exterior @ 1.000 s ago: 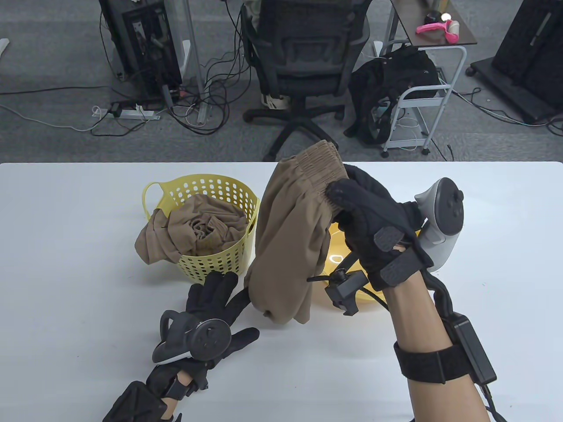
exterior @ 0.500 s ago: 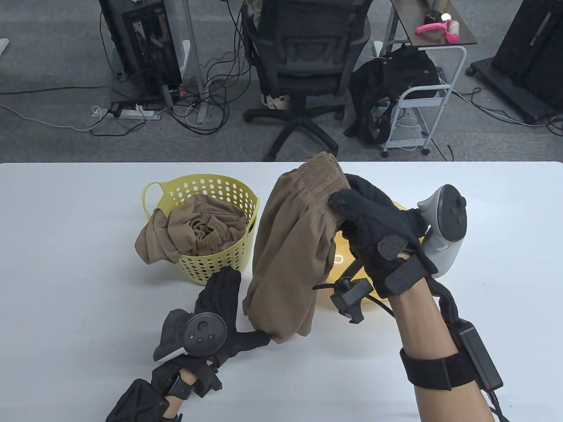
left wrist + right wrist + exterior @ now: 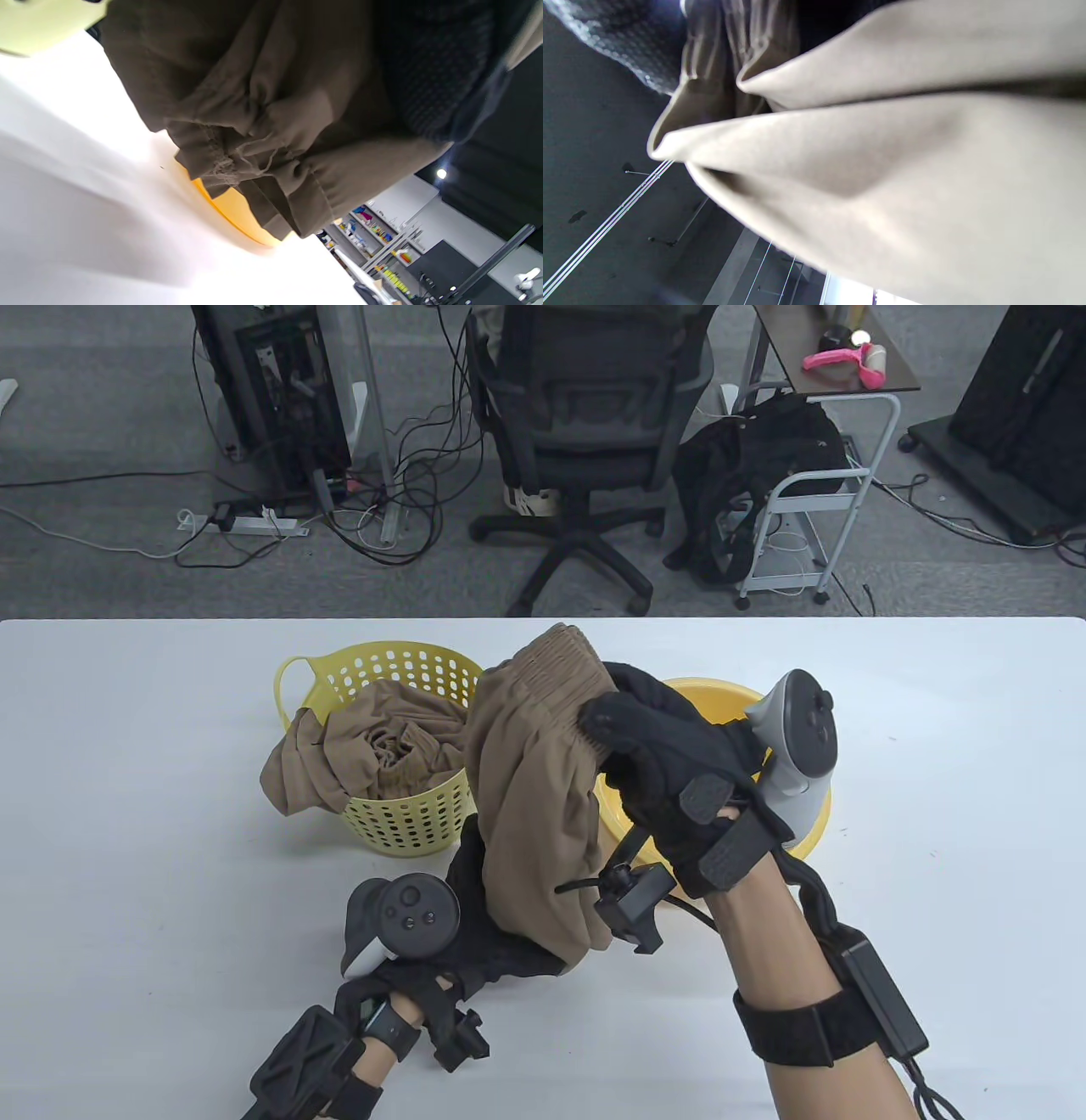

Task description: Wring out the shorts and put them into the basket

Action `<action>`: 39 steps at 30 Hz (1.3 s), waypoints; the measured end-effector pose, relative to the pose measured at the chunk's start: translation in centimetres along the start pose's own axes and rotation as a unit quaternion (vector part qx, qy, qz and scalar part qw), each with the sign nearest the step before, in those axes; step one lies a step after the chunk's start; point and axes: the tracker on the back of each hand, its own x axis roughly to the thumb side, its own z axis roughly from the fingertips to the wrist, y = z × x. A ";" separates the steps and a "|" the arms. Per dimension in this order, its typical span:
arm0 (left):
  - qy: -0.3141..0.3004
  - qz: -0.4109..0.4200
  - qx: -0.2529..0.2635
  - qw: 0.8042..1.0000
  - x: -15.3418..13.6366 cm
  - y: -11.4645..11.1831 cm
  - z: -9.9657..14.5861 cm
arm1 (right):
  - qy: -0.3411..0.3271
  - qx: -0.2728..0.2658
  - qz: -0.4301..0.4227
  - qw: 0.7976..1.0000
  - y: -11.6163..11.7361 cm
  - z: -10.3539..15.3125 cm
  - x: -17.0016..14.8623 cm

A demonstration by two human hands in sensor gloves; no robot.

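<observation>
My right hand point(image 3: 612, 723) grips the gathered waistband of a pair of tan shorts point(image 3: 526, 789) and holds them up above the table, just right of the yellow perforated basket point(image 3: 399, 819). The legs hang down onto my left hand point(image 3: 479, 899). Its fingers point(image 3: 465, 853) reach straight up behind the cloth, and its thumb lies under the hems. In the left wrist view the bunched hems point(image 3: 254, 156) fill the frame, with gloved fingers point(image 3: 424, 84) against them. The right wrist view shows only folds of the shorts point(image 3: 882, 169) and a bit of glove.
Another pair of tan shorts point(image 3: 382, 746) lies in the basket, one part draped over its near rim. A yellow basin point(image 3: 810, 827) stands on the white table behind my right hand. An office chair and a cart are beyond the table's far edge.
My right hand has carried the shorts left, toward the basket, uncovering the basin. My left hand has slid forward and right from flat on the table to under the hanging legs.
</observation>
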 end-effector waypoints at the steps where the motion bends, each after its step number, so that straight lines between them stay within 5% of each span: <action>1: 0.003 0.011 0.012 1.000 0.0 -0.1 -0.1 | -0.001 0.004 -0.001 1.000 0.3 -0.2 -0.1; 16: 0.014 0.054 0.087 0.995 -0.4 0.5 -0.3 | -0.006 0.005 -0.022 1.000 0.3 -0.3 -0.5; 39: 0.081 -0.170 0.053 0.981 -0.8 3.3 0.9 | 0.001 -0.075 0.086 0.993 -5.6 1.9 -0.6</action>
